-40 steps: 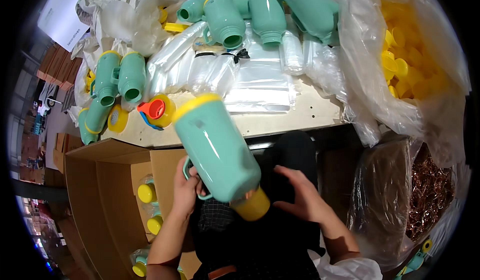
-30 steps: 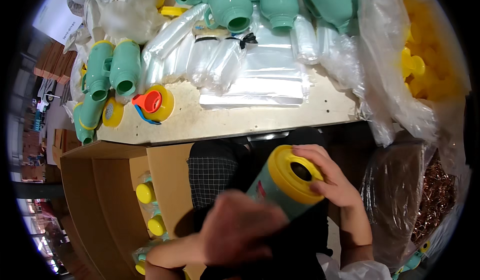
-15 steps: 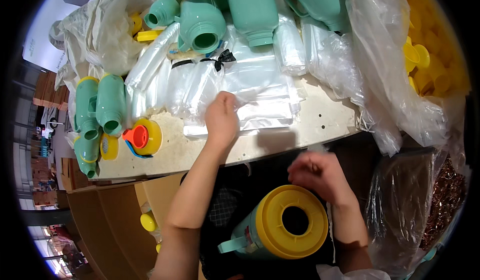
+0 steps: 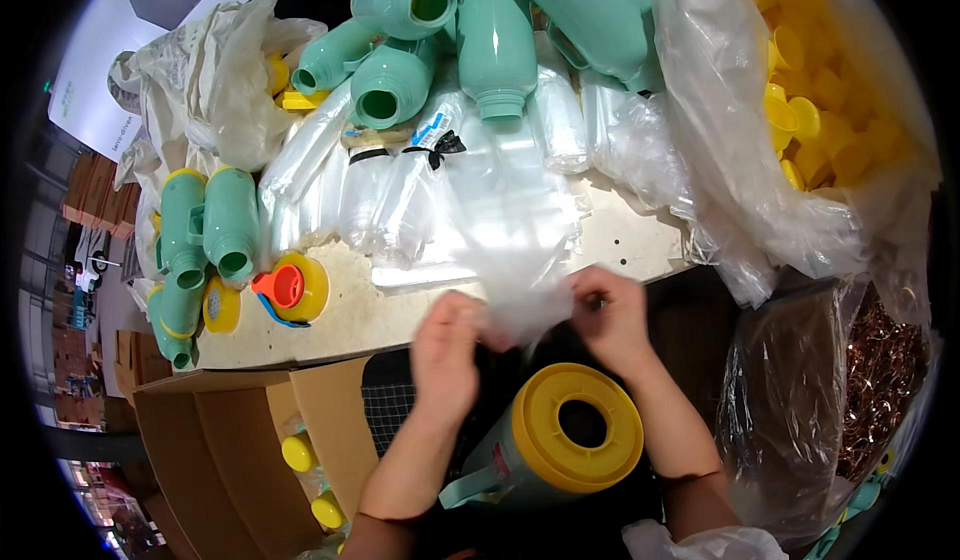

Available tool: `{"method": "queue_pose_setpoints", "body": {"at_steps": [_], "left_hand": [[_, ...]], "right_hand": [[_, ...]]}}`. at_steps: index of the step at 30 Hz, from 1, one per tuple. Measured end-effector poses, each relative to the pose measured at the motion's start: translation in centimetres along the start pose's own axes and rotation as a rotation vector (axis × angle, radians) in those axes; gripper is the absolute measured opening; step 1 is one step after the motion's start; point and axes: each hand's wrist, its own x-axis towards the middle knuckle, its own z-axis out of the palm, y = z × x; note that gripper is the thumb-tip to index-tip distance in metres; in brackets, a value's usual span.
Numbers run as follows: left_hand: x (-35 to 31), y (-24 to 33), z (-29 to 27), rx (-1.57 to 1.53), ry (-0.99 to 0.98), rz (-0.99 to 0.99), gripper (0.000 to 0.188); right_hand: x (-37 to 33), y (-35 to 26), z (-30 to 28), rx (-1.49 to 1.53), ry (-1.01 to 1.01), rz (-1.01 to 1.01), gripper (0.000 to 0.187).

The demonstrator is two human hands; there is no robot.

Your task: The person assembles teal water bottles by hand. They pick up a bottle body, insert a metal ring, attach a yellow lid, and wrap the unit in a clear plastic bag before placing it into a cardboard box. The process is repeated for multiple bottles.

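Between my two hands hangs a clear plastic bag, blurred by motion, over the table's front edge. My left hand grips its left side. My right hand pinches its right side, fingers closed. Just below them, at my lap, a green jug with a handle stands bottom up, tilted, its yellow base with a round dark hole facing up. Beyond my hands, a stack of flat clear bags lies on the table, beside bundled bags tied with a black strip.
Several green jugs lie at the back, others at the left. Near the left front are a yellow lid and a red cap. A sack of yellow cups stands right, an open cardboard box lower left.
My left hand has come back toward me from the bag stack, drawing a bag with it. My right hand has risen to the bag and closed on it. The view has shifted slightly.
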Motion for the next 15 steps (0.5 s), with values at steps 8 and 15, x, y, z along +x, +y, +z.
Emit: {"method": "queue_pose_setpoints", "body": {"at_steps": [8, 15], "left_hand": [[-0.3, -2.3, -4.4, 0.269, -0.024, -0.124, 0.005], [-12.5, 5.2, -6.2, 0.925, -0.107, 0.192, 0.062]], "right_hand": [[-4.4, -0.5, -1.6, 0.475, 0.687, 0.324, 0.009], [-21.1, -2.2, 4.6, -0.186, 0.171, -0.123, 0.016]]}}
